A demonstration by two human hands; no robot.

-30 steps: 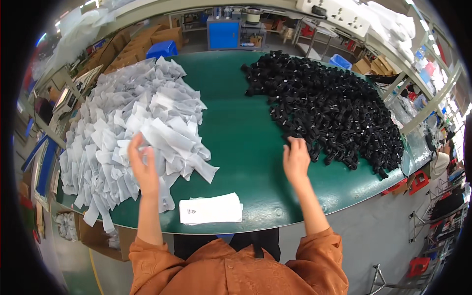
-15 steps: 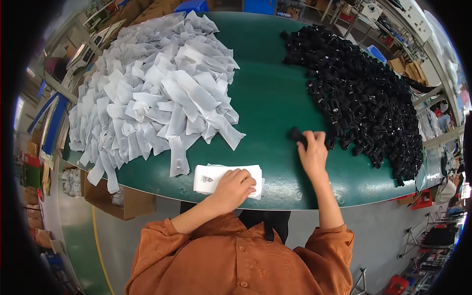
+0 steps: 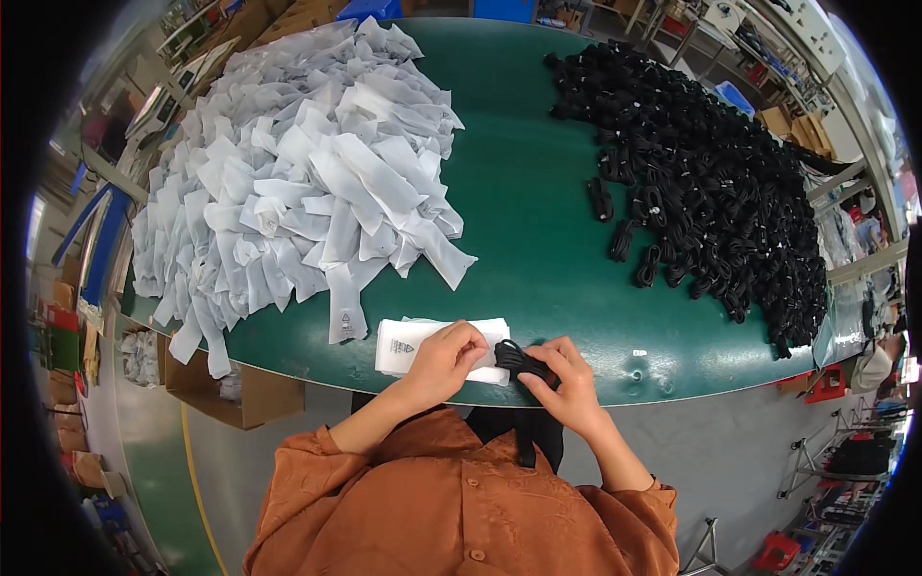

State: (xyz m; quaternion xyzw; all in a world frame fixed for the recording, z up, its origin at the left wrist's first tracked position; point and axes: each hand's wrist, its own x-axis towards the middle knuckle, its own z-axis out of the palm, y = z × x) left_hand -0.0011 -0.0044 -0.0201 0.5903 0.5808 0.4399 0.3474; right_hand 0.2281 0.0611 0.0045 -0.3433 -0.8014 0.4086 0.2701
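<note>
A stack of flat white bags (image 3: 395,350) with dark print lies at the table's near edge. My left hand (image 3: 445,363) is over its right part, fingers curled and thumb closed against them, seemingly on the top bag's edge; the fingertips are partly hidden. Between the fingers and thumb of my right hand (image 3: 567,386) is a coiled black cable (image 3: 519,360). Its looped end points left and overlaps the right end of the stack, close to my left fingertips.
A large heap of filled whitish bags (image 3: 288,182) covers the table's left side. Many bundled black cables (image 3: 711,182) are piled on the right. Green tabletop (image 3: 519,192) runs between them. An open cardboard box (image 3: 240,394) stands below the left edge.
My right hand has come left and nearer me with the black cable, up to the stack. My left hand has gone from lying on the stack to pinching. One cable bundle now sticks out leftward from the pile.
</note>
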